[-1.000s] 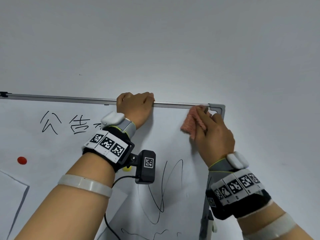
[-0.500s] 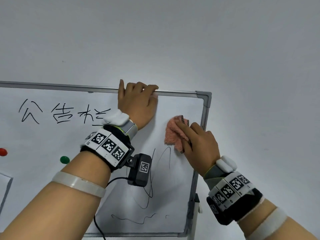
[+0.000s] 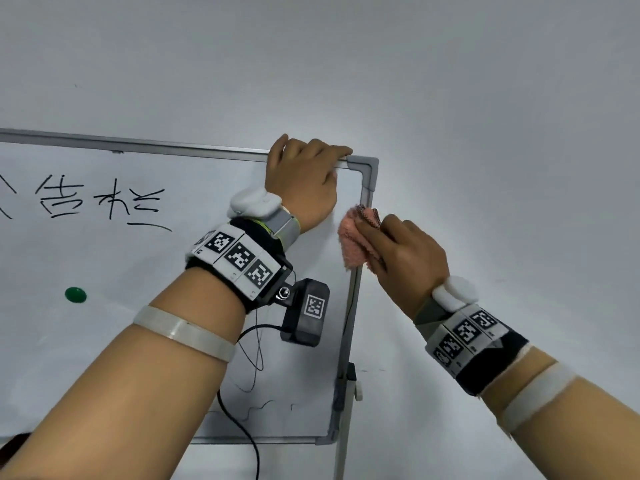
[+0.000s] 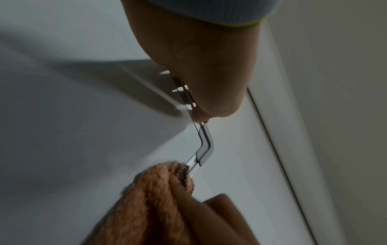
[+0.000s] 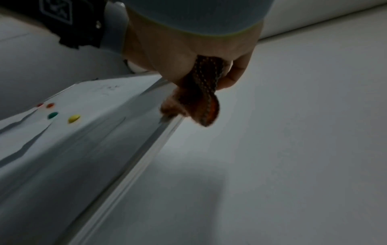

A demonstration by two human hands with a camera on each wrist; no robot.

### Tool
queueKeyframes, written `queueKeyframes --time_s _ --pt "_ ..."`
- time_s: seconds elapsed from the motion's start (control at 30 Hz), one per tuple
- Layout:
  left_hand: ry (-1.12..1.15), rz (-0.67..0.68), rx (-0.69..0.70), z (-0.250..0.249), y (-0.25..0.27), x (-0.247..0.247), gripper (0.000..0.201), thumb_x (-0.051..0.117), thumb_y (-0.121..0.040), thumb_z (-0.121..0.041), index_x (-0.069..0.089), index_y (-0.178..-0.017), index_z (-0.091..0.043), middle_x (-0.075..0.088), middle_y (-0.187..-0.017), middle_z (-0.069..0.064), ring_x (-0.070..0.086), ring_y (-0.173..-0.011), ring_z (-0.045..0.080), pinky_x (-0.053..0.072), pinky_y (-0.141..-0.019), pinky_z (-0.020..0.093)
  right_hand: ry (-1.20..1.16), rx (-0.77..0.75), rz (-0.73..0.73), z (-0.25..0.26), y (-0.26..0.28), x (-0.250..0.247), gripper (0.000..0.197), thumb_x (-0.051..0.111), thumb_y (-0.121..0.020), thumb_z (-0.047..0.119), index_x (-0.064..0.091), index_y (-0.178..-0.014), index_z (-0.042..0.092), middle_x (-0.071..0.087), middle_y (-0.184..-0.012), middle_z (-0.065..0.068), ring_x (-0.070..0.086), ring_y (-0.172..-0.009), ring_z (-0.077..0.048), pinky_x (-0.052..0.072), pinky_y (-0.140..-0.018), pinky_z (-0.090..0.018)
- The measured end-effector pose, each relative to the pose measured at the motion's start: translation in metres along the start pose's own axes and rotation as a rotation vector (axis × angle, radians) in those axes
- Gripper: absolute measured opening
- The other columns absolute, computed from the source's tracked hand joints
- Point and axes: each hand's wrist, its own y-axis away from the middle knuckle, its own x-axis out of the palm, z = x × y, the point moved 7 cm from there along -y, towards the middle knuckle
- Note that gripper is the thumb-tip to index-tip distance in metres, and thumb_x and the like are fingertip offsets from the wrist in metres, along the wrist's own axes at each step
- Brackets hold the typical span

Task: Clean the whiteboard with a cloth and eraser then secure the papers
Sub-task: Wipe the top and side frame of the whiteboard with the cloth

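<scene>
R grip (image 3: 405,251) – cloth (image 3: 355,242) @ whiteboard (image 3: 138,271) R edge | L grip (image 3: 304,181) – top frame

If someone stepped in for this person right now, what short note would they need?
Left hand grips the whiteboard's top frame near the right corner, steadying it. Right hand holds the pink cloth against the board's right edge. Scribbles lower right and the heading are not yet wiped. No eraser in view. Green magnet sits on the board; papers at the left still need securing.
</scene>
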Motion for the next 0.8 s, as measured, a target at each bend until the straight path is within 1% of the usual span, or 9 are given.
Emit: queueKeyframes --time_s 0.13,0.2,0.27,0.3,0.43,0.53,0.6,0.67,0.8 --pt "0.101 -0.082 -0.092 0.005 -0.003 0.001 0.04 0.036 -0.097 -0.019 0.059 -0.126 -0.036 0.062 -0.118 -0.011 0.046 -0.124 0.021 0.002 -0.122 0.036 0.027 -0.136 0.058 0.005 0.034 0.025 0.059 0.075 -0.078 0.013 0.059 -0.134 0.016 0.059 -0.102 -0.004 0.052 -0.066 -0.029 0.046 -0.054 -0.037" --pt "0.106 -0.126 -0.116 0.003 -0.004 0.001 0.039 0.037 -0.095 -0.018 0.061 -0.121 -0.035 0.063 -0.11 -0.013 0.048 -0.12 0.02 0.002 -0.122 0.036 -0.002 -0.205 0.08 0.012 0.061 0.036 0.061 0.071 -0.078 0.008 0.057 -0.137 0.019 0.05 -0.11 0.002 0.053 -0.065 -0.028 0.046 -0.054 -0.037" --pt "0.11 -0.141 -0.129 0.002 -0.005 0.004 0.04 0.036 -0.094 -0.017 0.062 -0.119 -0.035 0.059 -0.103 -0.017 0.048 -0.118 0.018 0.002 -0.122 0.036 -0.029 -0.255 0.136 0.017 0.085 0.047 0.061 0.071 -0.078 0.006 0.057 -0.135 0.024 0.046 -0.109 0.005 0.054 -0.063 -0.026 0.047 -0.054 -0.036" --pt "0.116 -0.146 -0.131 0.001 -0.005 0.004 0.04 0.036 -0.093 -0.017 0.062 -0.118 -0.035 0.058 -0.101 -0.019 0.048 -0.119 0.018 0.002 -0.122 0.036 -0.04 -0.261 0.149 0.017 0.089 0.048 0.058 0.071 -0.079 0.009 0.058 -0.133 0.026 0.05 -0.106 0.005 0.054 -0.061 -0.026 0.046 -0.054 -0.036" --pt "0.117 -0.179 -0.136 0.002 -0.002 0.006 0.043 0.035 -0.087 -0.019 0.063 -0.116 -0.035 0.059 -0.099 -0.015 0.049 -0.117 0.019 0.001 -0.122 0.037 -0.063 -0.135 -0.005 -0.002 0.041 0.014 0.03 0.06 -0.095 0.023 0.068 -0.123 0.025 0.061 -0.085 -0.002 0.055 -0.059 -0.029 0.045 -0.054 -0.037" --pt "0.113 -0.206 -0.139 0.003 -0.002 0.004 0.045 0.033 -0.085 -0.018 0.063 -0.115 -0.034 0.057 -0.096 -0.015 0.049 -0.116 0.019 0.001 -0.122 0.036 -0.024 -0.066 -0.088 -0.016 -0.002 -0.008 0.031 0.063 -0.091 0.019 0.069 -0.121 0.021 0.061 -0.085 -0.007 0.056 -0.062 -0.033 0.045 -0.054 -0.037" --pt "0.113 -0.202 -0.146 0.004 -0.002 0.006 0.046 0.032 -0.084 -0.019 0.063 -0.115 -0.034 0.059 -0.098 -0.014 0.048 -0.116 0.02 0.0 -0.122 0.036 -0.041 -0.104 -0.079 -0.012 0.002 -0.006 0.026 0.055 -0.097 0.02 0.07 -0.119 0.019 0.06 -0.084 -0.007 0.056 -0.061 -0.033 0.044 -0.053 -0.037" --pt "0.114 -0.191 -0.148 0.005 -0.003 0.007 0.048 0.032 -0.082 -0.019 0.063 -0.115 -0.034 0.061 -0.099 -0.011 0.048 -0.116 0.02 0.0 -0.122 0.037 -0.084 -0.175 -0.026 -0.001 0.025 0.005 0.032 0.041 -0.104 0.023 0.071 -0.114 0.019 0.061 -0.082 -0.005 0.056 -0.059 -0.032 0.043 -0.054 -0.037" --pt "0.123 -0.194 -0.155 0.001 -0.002 0.006 0.048 0.033 -0.081 -0.02 0.063 -0.115 -0.035 0.061 -0.1 -0.012 0.048 -0.116 0.019 -0.001 -0.122 0.036 -0.11 -0.218 0.028 0.004 0.042 0.012 0.04 0.031 -0.105 0.027 0.071 -0.105 0.025 0.058 -0.078 -0.001 0.053 -0.055 -0.029 0.042 -0.053 -0.037"
